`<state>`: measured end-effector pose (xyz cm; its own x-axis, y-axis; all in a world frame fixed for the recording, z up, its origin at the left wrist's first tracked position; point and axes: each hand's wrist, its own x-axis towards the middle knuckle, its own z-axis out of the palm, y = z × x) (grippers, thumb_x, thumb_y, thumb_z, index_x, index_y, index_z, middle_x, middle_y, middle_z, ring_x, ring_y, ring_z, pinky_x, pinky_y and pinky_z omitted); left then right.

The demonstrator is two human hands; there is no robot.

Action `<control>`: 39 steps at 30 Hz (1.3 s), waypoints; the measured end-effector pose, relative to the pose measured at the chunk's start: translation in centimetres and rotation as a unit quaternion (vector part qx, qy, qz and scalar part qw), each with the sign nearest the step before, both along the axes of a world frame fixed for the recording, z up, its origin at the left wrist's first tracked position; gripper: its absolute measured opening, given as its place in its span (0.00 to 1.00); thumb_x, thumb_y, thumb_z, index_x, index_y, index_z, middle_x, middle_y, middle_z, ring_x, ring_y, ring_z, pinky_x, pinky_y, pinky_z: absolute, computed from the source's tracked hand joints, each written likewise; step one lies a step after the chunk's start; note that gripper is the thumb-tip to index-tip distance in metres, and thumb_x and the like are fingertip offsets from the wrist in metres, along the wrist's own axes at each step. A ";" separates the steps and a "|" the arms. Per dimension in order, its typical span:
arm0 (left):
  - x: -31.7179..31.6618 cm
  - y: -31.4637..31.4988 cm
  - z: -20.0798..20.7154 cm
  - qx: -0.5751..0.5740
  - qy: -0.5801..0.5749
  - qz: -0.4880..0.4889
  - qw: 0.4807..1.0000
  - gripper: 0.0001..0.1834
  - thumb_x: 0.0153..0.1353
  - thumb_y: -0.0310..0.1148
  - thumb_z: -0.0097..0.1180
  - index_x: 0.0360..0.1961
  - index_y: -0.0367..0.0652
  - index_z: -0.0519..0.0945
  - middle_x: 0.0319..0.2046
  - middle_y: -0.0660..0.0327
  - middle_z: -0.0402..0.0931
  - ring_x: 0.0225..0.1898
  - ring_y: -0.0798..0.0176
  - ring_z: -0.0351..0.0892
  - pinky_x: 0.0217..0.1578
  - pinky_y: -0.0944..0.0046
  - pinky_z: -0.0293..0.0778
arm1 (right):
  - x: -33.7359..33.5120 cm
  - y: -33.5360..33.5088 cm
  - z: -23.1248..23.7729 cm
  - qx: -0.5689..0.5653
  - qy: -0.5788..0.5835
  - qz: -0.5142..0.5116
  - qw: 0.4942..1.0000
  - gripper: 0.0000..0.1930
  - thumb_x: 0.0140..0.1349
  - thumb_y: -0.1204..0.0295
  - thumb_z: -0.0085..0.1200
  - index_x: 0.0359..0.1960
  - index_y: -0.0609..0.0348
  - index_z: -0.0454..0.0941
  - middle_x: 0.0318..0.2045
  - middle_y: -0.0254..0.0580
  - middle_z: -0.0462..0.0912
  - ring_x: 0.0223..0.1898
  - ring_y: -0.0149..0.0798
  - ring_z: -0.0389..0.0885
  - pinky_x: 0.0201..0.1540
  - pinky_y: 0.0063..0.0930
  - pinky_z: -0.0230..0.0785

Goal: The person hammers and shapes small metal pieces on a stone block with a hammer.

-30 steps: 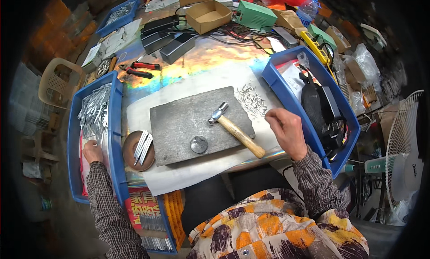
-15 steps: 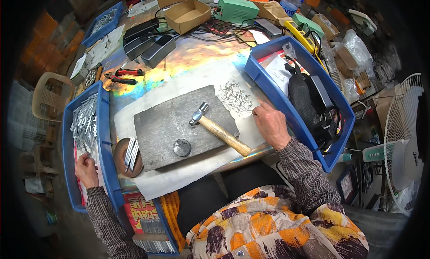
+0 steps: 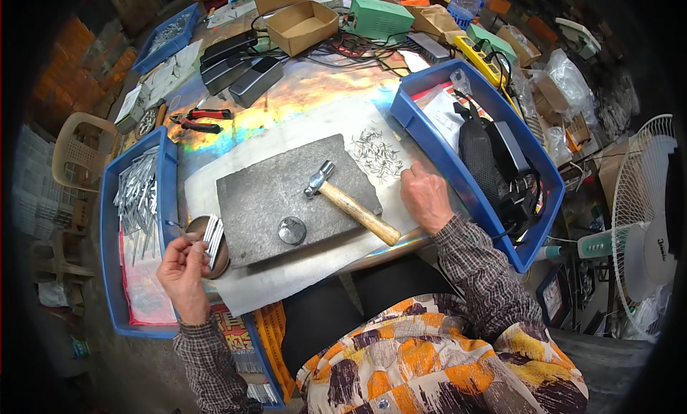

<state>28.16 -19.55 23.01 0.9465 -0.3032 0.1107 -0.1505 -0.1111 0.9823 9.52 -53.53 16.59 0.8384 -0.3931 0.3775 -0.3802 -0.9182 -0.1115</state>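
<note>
My left hand pinches a thin silvery metal strip beside the small brown bowl, where several pale metal strips lie side by side. Closed fingertips on my right hand rest at the edge of a pile of small metal pins; whatever they hold is too small to make out. Between my hands lies a grey stone slab. On it are a ball-peen hammer with a wooden handle and a round dark metal disc.
A blue bin of metal strips stands at left, another blue bin with a black mesh bag at right. Red-handled pliers, black boxes and an open carton lie farther back. A white fan stands at right.
My left hand has moved from the left bin rightward to beside the bowl, carrying a metal strip. My right hand has shifted only slightly near the pins.
</note>
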 end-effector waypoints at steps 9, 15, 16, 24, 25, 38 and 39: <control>-2.9 -3.6 -2.1 -0.028 -0.015 -0.034 0.999 0.06 0.58 0.21 0.56 0.37 0.31 0.77 0.29 0.60 0.78 0.25 0.77 0.72 0.23 0.79 0.67 | -0.4 -1.0 -0.9 0.059 -0.042 -0.010 0.997 0.02 0.46 0.80 0.52 0.23 0.61 0.73 0.25 0.48 0.75 0.26 0.51 0.77 0.29 0.41 0.70; -3.4 -3.5 -2.8 0.004 -0.075 -0.027 0.997 0.06 0.58 0.21 0.56 0.37 0.30 0.78 0.28 0.62 0.78 0.27 0.79 0.72 0.26 0.79 0.67 | -0.8 0.0 0.5 0.105 -0.114 0.015 0.988 0.04 0.46 0.81 0.54 0.24 0.60 0.72 0.25 0.44 0.74 0.25 0.50 0.76 0.27 0.39 0.68; -3.5 -3.5 -2.8 0.006 -0.095 -0.020 0.995 0.06 0.57 0.21 0.57 0.36 0.30 0.78 0.27 0.62 0.78 0.27 0.79 0.72 0.27 0.79 0.68 | -0.8 0.2 0.6 0.116 -0.126 0.013 0.985 0.05 0.45 0.82 0.53 0.24 0.60 0.72 0.25 0.44 0.74 0.25 0.49 0.76 0.27 0.37 0.68; -4.1 -4.1 -3.0 -0.016 -0.067 -0.002 0.998 0.06 0.57 0.21 0.57 0.36 0.30 0.78 0.28 0.61 0.78 0.29 0.75 0.75 0.28 0.76 0.72 | -1.3 0.4 1.0 0.244 -0.166 0.023 0.955 0.05 0.46 0.82 0.53 0.24 0.61 0.72 0.22 0.44 0.75 0.25 0.43 0.76 0.28 0.33 0.67; -4.2 -4.0 -2.7 -0.012 -0.069 0.003 0.998 0.06 0.57 0.21 0.57 0.36 0.30 0.78 0.28 0.61 0.78 0.29 0.75 0.75 0.28 0.76 0.72 | -1.1 0.9 1.1 0.248 -0.167 0.028 0.954 0.05 0.46 0.82 0.53 0.24 0.61 0.72 0.22 0.44 0.75 0.25 0.43 0.76 0.28 0.33 0.67; -6.7 -5.0 -0.8 -0.161 0.094 -0.036 0.982 0.07 0.57 0.20 0.56 0.37 0.30 0.75 0.30 0.56 0.77 0.30 0.67 0.78 0.27 0.72 0.76 | -0.8 3.2 2.9 0.399 -0.214 0.039 0.891 0.05 0.49 0.84 0.53 0.28 0.63 0.75 0.25 0.39 0.78 0.25 0.28 0.75 0.27 0.20 0.68; -6.8 -5.0 -0.7 -0.171 0.100 -0.040 0.979 0.07 0.57 0.20 0.56 0.37 0.30 0.75 0.30 0.56 0.78 0.31 0.67 0.79 0.28 0.72 0.77 | -0.9 3.3 3.1 0.428 -0.225 0.036 0.875 0.05 0.50 0.84 0.53 0.29 0.63 0.76 0.25 0.39 0.78 0.25 0.27 0.76 0.27 0.19 0.68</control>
